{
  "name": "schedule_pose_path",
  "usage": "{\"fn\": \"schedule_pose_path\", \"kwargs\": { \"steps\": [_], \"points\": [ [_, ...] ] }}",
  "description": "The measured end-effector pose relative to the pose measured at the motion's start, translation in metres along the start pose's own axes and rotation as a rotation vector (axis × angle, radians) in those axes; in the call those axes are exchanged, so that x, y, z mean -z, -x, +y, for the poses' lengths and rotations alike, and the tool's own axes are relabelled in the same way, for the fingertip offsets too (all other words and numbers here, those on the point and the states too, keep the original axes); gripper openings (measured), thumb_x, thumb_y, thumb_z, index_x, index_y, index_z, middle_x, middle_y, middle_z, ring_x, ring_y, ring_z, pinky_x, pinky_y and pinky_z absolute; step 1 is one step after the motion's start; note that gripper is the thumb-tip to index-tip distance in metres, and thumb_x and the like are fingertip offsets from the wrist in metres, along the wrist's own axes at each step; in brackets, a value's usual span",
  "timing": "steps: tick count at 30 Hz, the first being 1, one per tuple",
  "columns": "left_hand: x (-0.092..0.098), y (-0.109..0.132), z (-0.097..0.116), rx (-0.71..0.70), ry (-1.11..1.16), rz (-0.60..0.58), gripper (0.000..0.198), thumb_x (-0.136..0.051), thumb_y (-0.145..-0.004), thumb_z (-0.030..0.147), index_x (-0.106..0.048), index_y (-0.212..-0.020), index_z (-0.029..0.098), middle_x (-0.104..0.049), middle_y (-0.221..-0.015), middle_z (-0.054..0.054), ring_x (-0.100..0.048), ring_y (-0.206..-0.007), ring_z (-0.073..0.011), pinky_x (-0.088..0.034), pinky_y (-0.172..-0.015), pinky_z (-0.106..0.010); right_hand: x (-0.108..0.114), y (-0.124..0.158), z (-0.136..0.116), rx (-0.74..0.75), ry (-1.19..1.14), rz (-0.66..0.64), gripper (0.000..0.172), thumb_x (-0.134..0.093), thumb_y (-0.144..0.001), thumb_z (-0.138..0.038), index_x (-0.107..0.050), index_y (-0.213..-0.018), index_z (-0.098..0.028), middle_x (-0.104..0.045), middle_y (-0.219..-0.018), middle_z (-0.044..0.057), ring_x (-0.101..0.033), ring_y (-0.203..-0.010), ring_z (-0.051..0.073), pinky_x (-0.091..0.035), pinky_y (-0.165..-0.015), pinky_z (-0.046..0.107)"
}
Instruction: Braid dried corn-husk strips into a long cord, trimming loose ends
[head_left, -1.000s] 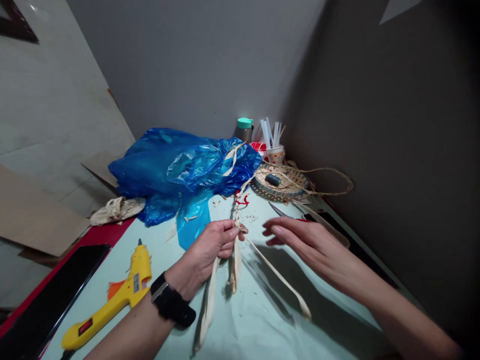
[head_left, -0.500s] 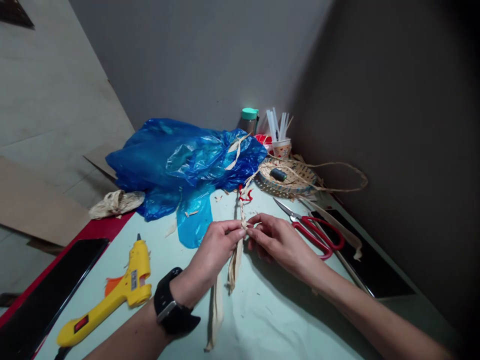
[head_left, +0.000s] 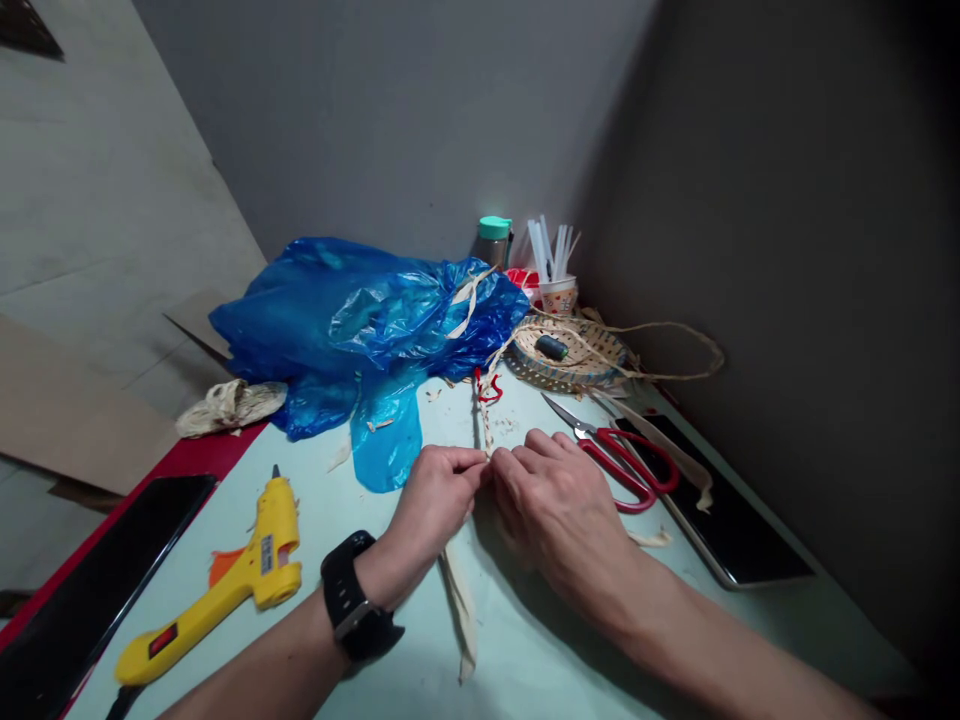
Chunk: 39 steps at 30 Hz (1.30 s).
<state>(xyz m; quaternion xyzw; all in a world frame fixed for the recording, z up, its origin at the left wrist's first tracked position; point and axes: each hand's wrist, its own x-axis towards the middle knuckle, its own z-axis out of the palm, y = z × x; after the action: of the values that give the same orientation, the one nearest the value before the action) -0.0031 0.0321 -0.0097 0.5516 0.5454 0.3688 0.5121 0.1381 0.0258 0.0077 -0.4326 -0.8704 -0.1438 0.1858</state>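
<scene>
Braid (head_left: pixel 487 428) of pale fibre strips over the surface (head_left: pixel 540 650), its near end pinched by the left hand (head_left: pixel 441 492); right hand (head_left: pixel 559 495) curled alongside, grip hidden. Even tension should keep the plait tight.

You can read no lettering here: the small pale label (head_left: pixel 267 556) on your yellow glue gun (head_left: pixel 244 590) carries dark marks too tiny to make out, and the print on the cup (head_left: pixel 559 297) is just as unclear.
</scene>
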Motion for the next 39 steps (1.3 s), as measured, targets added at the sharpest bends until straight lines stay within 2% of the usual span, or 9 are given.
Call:
{"fn": "schedule_pose_path", "kwargs": {
  "steps": [5,10,13,17,21,27,29,33,39],
  "points": [
    [-0.001,0.006,0.005,0.055,0.206,-0.091,0.019,-0.048,-0.071,0.02,-0.047,-0.053,0.016,-0.036,-0.043,0.006,-0.027,-0.041,-0.0054,-0.016,-0.043,-0.021,-0.001,-0.001,-0.015,0.021,0.085,0.03,0.012,-0.061,-0.072,-0.002,-0.061,-0.068,-0.014,-0.058,-0.062,0.005,-0.046,-0.065,0.021,-0.023,-0.064,0.034],
    [0.006,0.004,0.004,0.024,0.349,-0.134,0.027,-0.052,-0.078,0.03,-0.043,-0.056,0.016,-0.036,-0.05,0.006,-0.028,-0.043,-0.0049,-0.015,-0.042,-0.021,0.011,0.003,-0.021,0.011,0.015,-0.011,0.009,-0.058,-0.075,-0.005,-0.063,-0.077,-0.012,-0.061,-0.066,0.006,-0.048,-0.065,0.021,-0.025,-0.063,0.034],
    [0.01,0.003,0.007,0.08,0.33,-0.168,0.025,-0.056,-0.078,0.031,-0.049,-0.059,0.015,-0.037,-0.047,0.006,-0.028,-0.041,-0.0043,-0.014,-0.042,-0.021,0.029,0.002,-0.004,-0.062,-0.301,-0.085,0.014,-0.052,-0.088,-0.02,-0.065,-0.084,-0.016,-0.064,-0.076,0.005,-0.052,-0.074,0.02,-0.031,-0.069,0.032],
    [0.012,0.003,0.012,0.062,0.33,-0.207,0.019,-0.056,-0.077,0.026,-0.06,-0.066,0.011,-0.038,-0.048,0.006,-0.021,-0.042,-0.0031,-0.009,-0.043,-0.021,0.034,-0.008,0.028,-0.309,-0.728,-0.175,0.023,-0.046,-0.094,-0.033,-0.062,-0.1,-0.018,-0.065,-0.096,0.005,-0.057,-0.086,0.017,-0.038,-0.077,0.028],
    [0.013,0.002,0.01,0.047,0.352,-0.24,0.016,-0.058,-0.075,0.023,-0.062,-0.07,0.009,-0.037,-0.051,0.006,-0.018,-0.043,-0.0027,-0.008,-0.043,-0.022,0.007,-0.013,0.035,-0.35,-1.174,-0.519,0.032,-0.038,-0.096,-0.042,-0.055,-0.084,-0.017,-0.055,-0.071,0.0,-0.048,-0.059,0.011,-0.036,-0.055,0.022],
    [0.01,0.006,0.01,0.044,0.283,-0.223,0.012,-0.051,-0.079,0.02,-0.056,-0.071,0.011,-0.043,-0.055,0.005,-0.021,-0.043,-0.0032,-0.012,-0.044,-0.021,-0.014,-0.003,0.024,-0.475,-1.572,-0.597,0.036,-0.045,-0.092,-0.049,-0.048,-0.076,-0.017,-0.026,-0.054,-0.008,-0.023,-0.045,0.007,-0.019,-0.041,0.02],
    [0.007,0.009,0.013,0.058,0.273,-0.188,0.007,-0.05,-0.079,0.019,-0.053,-0.083,0.013,-0.053,-0.06,0.003,-0.025,-0.044,-0.0039,-0.015,-0.044,-0.02,-0.015,0.0,0.024,-0.501,-1.612,-0.6,0.034,-0.045,-0.092,-0.047,-0.049,-0.076,-0.017,-0.027,-0.054,-0.008,-0.022,-0.044,0.006,-0.017,-0.041,0.021],
    [0.004,0.012,0.013,0.07,0.182,-0.167,0.021,-0.049,-0.083,0.022,-0.04,-0.102,0.02,-0.06,-0.066,0.003,-0.03,-0.045,-0.0061,-0.021,-0.046,-0.02,-0.018,0.005,0.025,-0.509,-1.499,-0.527,0.035,-0.041,-0.095,-0.04,-0.054,-0.074,-0.016,-0.032,-0.052,-0.007,-0.026,-0.043,0.006,-0.019,-0.043,0.021],
    [0.011,0.018,0.023,-0.104,-0.398,-0.067,0.008,-0.043,-0.089,0.023,-0.047,-0.096,0.021,-0.063,-0.068,0.003,-0.048,-0.062,-0.0124,-0.033,-0.063,-0.025,-0.019,0.006,0.026,-0.48,-1.317,-0.415,0.039,-0.043,-0.093,-0.036,-0.062,-0.067,-0.014,-0.049,-0.051,-0.003,-0.037,-0.048,0.008,-0.027,-0.051,0.022]
  ]
}}
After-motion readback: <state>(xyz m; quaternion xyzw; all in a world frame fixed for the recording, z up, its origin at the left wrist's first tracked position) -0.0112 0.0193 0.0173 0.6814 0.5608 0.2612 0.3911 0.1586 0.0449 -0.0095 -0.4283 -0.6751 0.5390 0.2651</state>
